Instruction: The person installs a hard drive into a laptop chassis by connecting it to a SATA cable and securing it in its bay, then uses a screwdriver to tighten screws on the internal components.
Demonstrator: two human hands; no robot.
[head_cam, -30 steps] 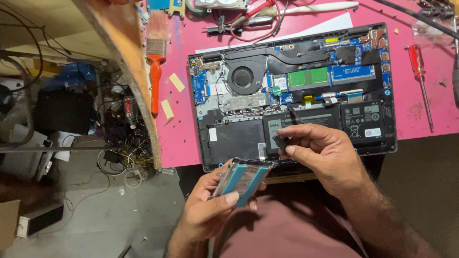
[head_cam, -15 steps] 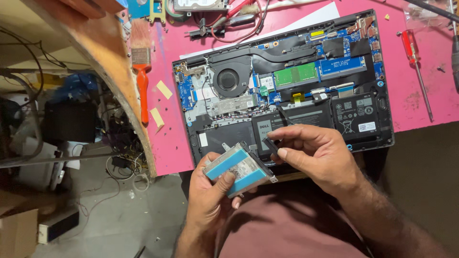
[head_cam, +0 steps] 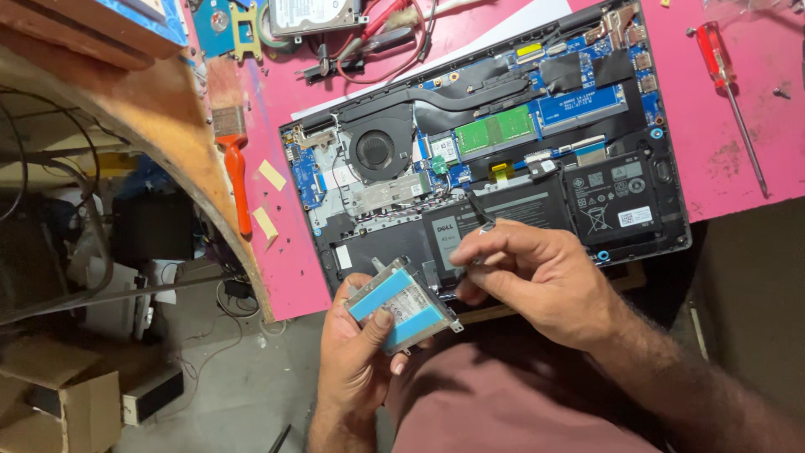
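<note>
Left hand (head_cam: 356, 356) grips the drive in its metal caddy (head_cam: 402, 304) by the edges, below the open laptop (head_cam: 495, 159); right hand (head_cam: 537, 281) pinches a thin tool (head_cam: 480, 214); drive judged light, rigid, shock-sensitive.

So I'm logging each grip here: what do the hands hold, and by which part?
The left hand grips the drive in its metal caddy by its edges. The right hand pinches a thin dark tool near its lower end.

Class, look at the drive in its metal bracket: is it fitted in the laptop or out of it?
Out. The left hand holds the bracketed drive clear of the open laptop, in front of its near edge; the right hand holds a thin tool.
</note>
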